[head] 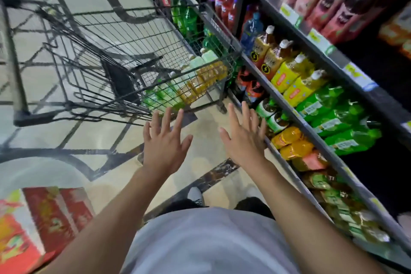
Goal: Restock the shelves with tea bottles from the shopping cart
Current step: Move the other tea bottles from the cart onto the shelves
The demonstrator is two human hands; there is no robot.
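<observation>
Shelves (329, 55) stand right; both hands — left hand (163, 143), right hand (242, 138) — spread, empty: reach into cart (124, 55), grip one tea bottle (200, 82).

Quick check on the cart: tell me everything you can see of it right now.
The cart is a dark wire-mesh shopping trolley standing on the tiled floor beside the shelves. Its front end holds bottles lying down: green, yellow-amber and pale ones. The rest of the basket looks bare. The handle is at the left. Neither hand touches it; both hover open, short of it.
</observation>
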